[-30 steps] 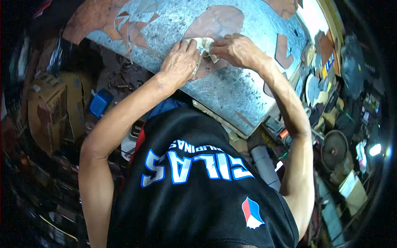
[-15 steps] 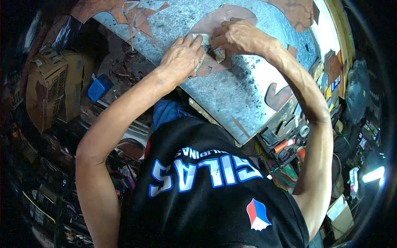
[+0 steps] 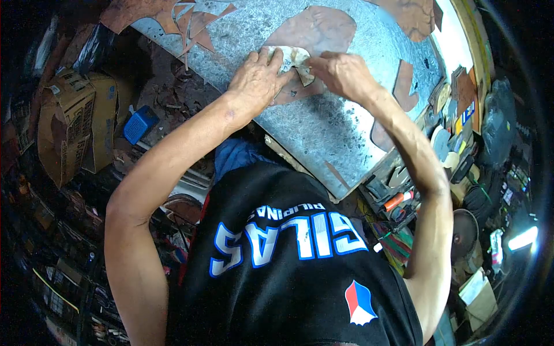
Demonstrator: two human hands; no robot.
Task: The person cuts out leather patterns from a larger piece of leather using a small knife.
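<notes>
My left hand (image 3: 258, 75) lies with fingers spread over a pale curved template (image 3: 299, 55), pressing it down. Under the template is a piece of brown leather (image 3: 303, 92). At the template's right side, the fingers of my right hand (image 3: 340, 72) are closed in a pinch. Something thin and dark seems to stick out of them toward the template, too small to name. A larger brown leather piece (image 3: 323, 29) lies just beyond both hands on the grey metal tabletop (image 3: 314, 138).
Leather scraps (image 3: 196, 26) lie at the table's far left, and a cut leather piece (image 3: 405, 86) lies right of my right hand. Tools and an orange-capped item (image 3: 397, 200) crowd the right edge. A blue plastic container (image 3: 139, 124) and cardboard boxes (image 3: 69, 121) stand at left.
My right hand has moved right and slightly down, away from my left hand, uncovering more of the template. My left hand stays nearly in place.
</notes>
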